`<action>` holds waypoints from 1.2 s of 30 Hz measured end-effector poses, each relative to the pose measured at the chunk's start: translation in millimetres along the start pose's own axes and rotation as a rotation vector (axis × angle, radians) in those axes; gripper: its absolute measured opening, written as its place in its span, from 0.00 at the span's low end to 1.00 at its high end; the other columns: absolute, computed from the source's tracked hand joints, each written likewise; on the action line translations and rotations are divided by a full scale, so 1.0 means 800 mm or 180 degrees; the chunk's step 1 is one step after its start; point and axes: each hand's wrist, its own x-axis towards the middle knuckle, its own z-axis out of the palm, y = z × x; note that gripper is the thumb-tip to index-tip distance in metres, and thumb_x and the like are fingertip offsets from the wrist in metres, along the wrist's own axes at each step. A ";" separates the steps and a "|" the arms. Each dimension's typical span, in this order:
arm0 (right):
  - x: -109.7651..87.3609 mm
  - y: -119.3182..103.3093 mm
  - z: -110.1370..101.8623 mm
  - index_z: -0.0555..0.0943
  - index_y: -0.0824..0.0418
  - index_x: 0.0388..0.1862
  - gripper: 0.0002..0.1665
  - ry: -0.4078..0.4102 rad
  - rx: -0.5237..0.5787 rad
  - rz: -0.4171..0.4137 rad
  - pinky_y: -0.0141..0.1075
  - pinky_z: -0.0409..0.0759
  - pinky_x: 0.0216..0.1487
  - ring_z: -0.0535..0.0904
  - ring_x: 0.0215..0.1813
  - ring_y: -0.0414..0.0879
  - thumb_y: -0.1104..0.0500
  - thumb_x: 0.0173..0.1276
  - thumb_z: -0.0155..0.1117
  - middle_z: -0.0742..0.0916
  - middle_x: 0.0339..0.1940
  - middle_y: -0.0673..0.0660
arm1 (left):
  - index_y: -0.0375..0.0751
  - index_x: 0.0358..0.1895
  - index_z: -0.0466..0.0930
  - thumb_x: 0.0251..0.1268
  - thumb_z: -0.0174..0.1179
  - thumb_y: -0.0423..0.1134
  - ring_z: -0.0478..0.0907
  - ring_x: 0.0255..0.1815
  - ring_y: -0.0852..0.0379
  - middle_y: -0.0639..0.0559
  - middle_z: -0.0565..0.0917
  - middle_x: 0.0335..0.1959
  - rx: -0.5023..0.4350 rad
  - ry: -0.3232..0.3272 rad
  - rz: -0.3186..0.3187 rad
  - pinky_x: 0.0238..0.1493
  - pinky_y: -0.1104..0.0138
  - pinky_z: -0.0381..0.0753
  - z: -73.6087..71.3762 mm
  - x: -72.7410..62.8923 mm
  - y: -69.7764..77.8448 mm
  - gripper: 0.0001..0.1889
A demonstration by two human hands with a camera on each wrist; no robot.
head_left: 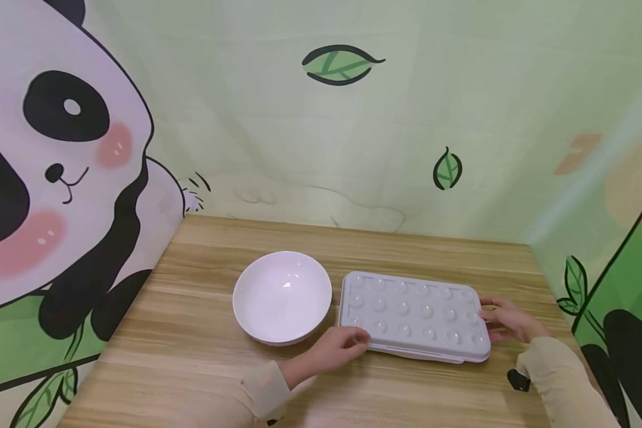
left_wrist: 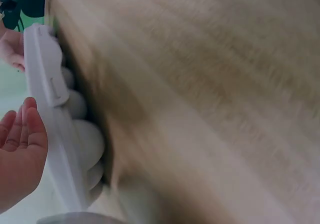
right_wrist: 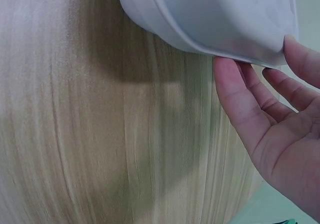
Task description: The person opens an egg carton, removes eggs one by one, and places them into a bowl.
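A lidded pale grey plastic egg box (head_left: 414,318) with rows of round bumps lies on the wooden table. My left hand (head_left: 338,349) is at its front left corner; in the left wrist view its loosely bent fingers (left_wrist: 31,126) overlap the lid's side, near a clip (left_wrist: 59,86). Rounded egg cups (left_wrist: 87,141) bulge from the box's underside. At the box's right end, my right hand (head_left: 510,321) holds the rim. The right wrist view has the thumb (right_wrist: 302,59) on the lid's edge and the fingertips under it.
A white round bowl (head_left: 282,297) stands just left of the egg box. Wood-grain table (head_left: 203,356) extends around both. Behind it hangs a green cloth backdrop (head_left: 246,119) with a panda and leaves printed on it.
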 end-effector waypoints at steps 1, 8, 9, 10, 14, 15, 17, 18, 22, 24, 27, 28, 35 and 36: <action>0.000 0.000 0.000 0.46 0.75 0.63 0.36 0.0004 -0.0002 0.0008 0.44 0.78 0.39 0.77 0.39 0.45 0.59 0.66 0.49 0.79 0.40 0.57 | 0.38 0.43 0.78 0.59 0.53 0.38 0.76 0.35 0.66 0.50 0.82 0.37 -0.0039 -0.0025 -0.0025 0.38 0.76 0.73 0.003 -0.001 -0.002 0.12; 0.000 -0.004 0.000 0.46 0.74 0.63 0.35 0.0020 -0.0030 0.0035 0.44 0.78 0.38 0.77 0.39 0.45 0.59 0.66 0.49 0.79 0.39 0.57 | 0.34 0.41 0.77 0.58 0.53 0.36 0.75 0.29 0.63 0.45 0.82 0.31 -0.0665 -0.0357 -0.0428 0.31 0.76 0.72 0.021 -0.007 -0.012 0.11; -0.001 -0.004 0.001 0.46 0.74 0.63 0.35 0.0019 -0.0032 0.0032 0.44 0.78 0.38 0.77 0.39 0.45 0.59 0.66 0.48 0.79 0.39 0.57 | 0.34 0.41 0.77 0.58 0.54 0.36 0.75 0.29 0.61 0.45 0.82 0.31 -0.0752 -0.0376 -0.0509 0.30 0.75 0.73 0.023 -0.008 -0.013 0.11; -0.001 -0.004 0.001 0.46 0.75 0.63 0.35 0.0013 -0.0037 0.0025 0.44 0.78 0.38 0.77 0.39 0.46 0.59 0.66 0.48 0.79 0.39 0.57 | 0.34 0.41 0.78 0.58 0.53 0.36 0.75 0.28 0.60 0.44 0.81 0.30 -0.0871 -0.0402 -0.0611 0.29 0.73 0.73 0.025 -0.009 -0.014 0.11; -0.001 -0.003 0.000 0.46 0.75 0.63 0.35 0.0018 -0.0027 0.0021 0.44 0.78 0.38 0.77 0.40 0.46 0.59 0.66 0.48 0.79 0.39 0.57 | 0.31 0.41 0.77 0.57 0.54 0.36 0.74 0.28 0.59 0.41 0.80 0.30 -0.1217 -0.0422 -0.0856 0.30 0.67 0.76 0.032 -0.011 -0.019 0.12; -0.001 -0.003 0.000 0.46 0.75 0.63 0.35 0.0017 -0.0025 0.0021 0.44 0.78 0.38 0.77 0.40 0.46 0.59 0.66 0.48 0.79 0.39 0.57 | 0.31 0.41 0.77 0.57 0.53 0.36 0.74 0.29 0.58 0.40 0.80 0.31 -0.1327 -0.0430 -0.0892 0.30 0.66 0.76 0.034 -0.011 -0.021 0.13; 0.000 -0.003 0.000 0.46 0.75 0.63 0.35 0.0015 -0.0033 0.0022 0.44 0.78 0.38 0.77 0.40 0.46 0.59 0.66 0.48 0.79 0.40 0.58 | 0.29 0.42 0.76 0.57 0.53 0.36 0.75 0.30 0.57 0.38 0.80 0.32 -0.1467 -0.0431 -0.0960 0.31 0.65 0.77 0.038 -0.010 -0.023 0.13; 0.000 -0.003 0.000 0.46 0.74 0.63 0.35 0.0027 -0.0029 0.0034 0.44 0.78 0.38 0.77 0.40 0.46 0.59 0.66 0.48 0.79 0.40 0.59 | 0.29 0.43 0.75 0.57 0.53 0.35 0.76 0.31 0.56 0.38 0.80 0.33 -0.1547 -0.0420 -0.1006 0.32 0.64 0.77 0.040 -0.010 -0.025 0.14; 0.000 -0.002 -0.001 0.46 0.75 0.63 0.36 0.0015 -0.0048 0.0035 0.44 0.78 0.38 0.77 0.40 0.46 0.59 0.66 0.48 0.78 0.41 0.60 | 0.27 0.47 0.72 0.58 0.53 0.36 0.78 0.34 0.53 0.38 0.80 0.36 -0.1941 -0.0324 -0.1202 0.35 0.63 0.78 0.048 -0.009 -0.028 0.16; 0.000 -0.002 -0.001 0.46 0.74 0.63 0.36 0.0022 -0.0027 0.0048 0.43 0.78 0.38 0.77 0.40 0.46 0.58 0.66 0.49 0.78 0.41 0.60 | 0.27 0.48 0.70 0.59 0.52 0.37 0.79 0.35 0.54 0.39 0.80 0.37 -0.2157 -0.0258 -0.1287 0.37 0.62 0.79 0.051 -0.009 -0.030 0.17; 0.001 -0.001 -0.002 0.45 0.75 0.63 0.36 -0.0012 -0.0037 0.0028 0.43 0.78 0.38 0.77 0.40 0.45 0.58 0.66 0.49 0.79 0.41 0.59 | 0.27 0.50 0.67 0.60 0.52 0.39 0.79 0.35 0.55 0.42 0.80 0.37 -0.2421 -0.0180 -0.1398 0.38 0.62 0.79 0.057 -0.008 -0.031 0.20; 0.000 -0.002 -0.001 0.46 0.74 0.63 0.36 0.0001 -0.0022 0.0045 0.43 0.78 0.38 0.77 0.39 0.45 0.58 0.66 0.49 0.79 0.41 0.59 | 0.27 0.51 0.66 0.60 0.52 0.40 0.79 0.35 0.55 0.43 0.80 0.38 -0.2510 -0.0157 -0.1432 0.38 0.62 0.79 0.059 -0.008 -0.031 0.21; 0.000 -0.003 -0.001 0.46 0.74 0.63 0.36 0.0017 -0.0056 0.0043 0.43 0.78 0.38 0.77 0.39 0.45 0.58 0.66 0.49 0.78 0.42 0.60 | 0.29 0.57 0.59 0.62 0.51 0.43 0.78 0.39 0.55 0.45 0.78 0.43 -0.3132 -0.0004 -0.1642 0.41 0.63 0.78 0.074 -0.006 -0.027 0.26; 0.000 -0.002 -0.001 0.46 0.75 0.63 0.36 0.0010 -0.0065 0.0031 0.43 0.78 0.38 0.77 0.40 0.45 0.58 0.66 0.49 0.79 0.42 0.60 | 0.30 0.56 0.60 0.62 0.51 0.43 0.78 0.39 0.56 0.45 0.78 0.42 -0.3228 0.0029 -0.1664 0.41 0.62 0.77 0.076 -0.006 -0.026 0.24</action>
